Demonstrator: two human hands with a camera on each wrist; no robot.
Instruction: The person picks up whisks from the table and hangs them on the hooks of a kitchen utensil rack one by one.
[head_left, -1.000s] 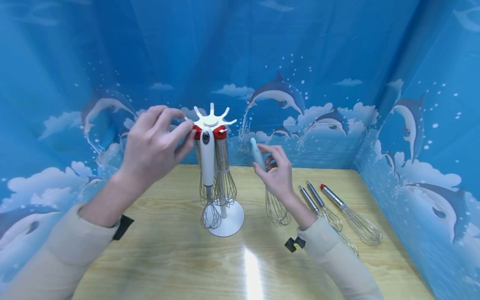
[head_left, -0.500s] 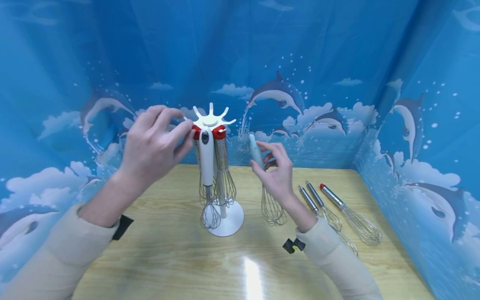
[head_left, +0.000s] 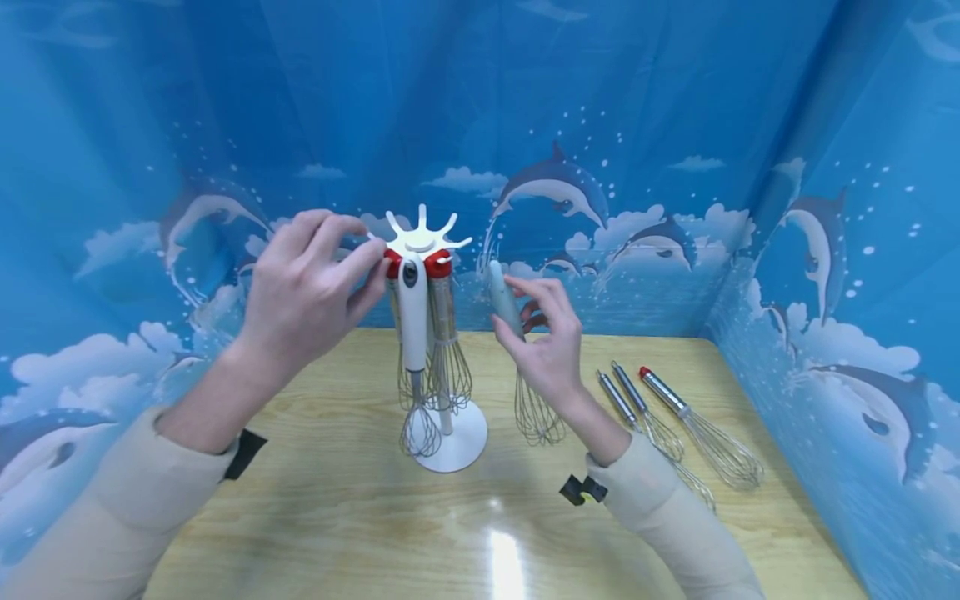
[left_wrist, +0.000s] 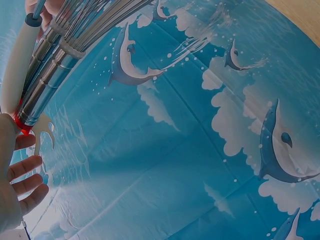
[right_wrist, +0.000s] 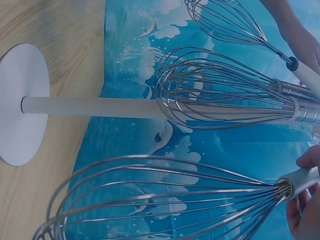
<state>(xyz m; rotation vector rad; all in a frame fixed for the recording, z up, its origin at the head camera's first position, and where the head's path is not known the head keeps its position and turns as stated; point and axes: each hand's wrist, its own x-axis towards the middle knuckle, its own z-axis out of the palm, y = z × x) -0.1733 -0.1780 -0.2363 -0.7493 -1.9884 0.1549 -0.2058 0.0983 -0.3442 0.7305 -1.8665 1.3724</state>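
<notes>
My left hand (head_left: 307, 275) is at the left of a white whisk stand (head_left: 422, 242), thumb and forefinger pinching one of its hook arms beside a red whisk end. A white-handled whisk (head_left: 414, 321) hangs at the front of the stand. Two red-ended steel whisks (right_wrist: 300, 110) hang beside it, one partly hidden. To the right of the stand, my right hand (head_left: 551, 342) grips a pale blue-handled whisk (head_left: 506, 298) between thumb and fingers. Its wires (right_wrist: 165, 195) point down above the table, apart from the stand's post (right_wrist: 90, 106).
Three steel whisks lie on the wooden table (head_left: 337, 517) at the right, one with a red end (head_left: 667, 392). The stand's round white base (head_left: 465, 442) rests on the table. A blue dolphin-print curtain (head_left: 480, 100) encloses the back and sides.
My right hand has carried the pale blue-handled whisk left and slightly up, closer to the stand. My left hand has stayed at the hook arm.
</notes>
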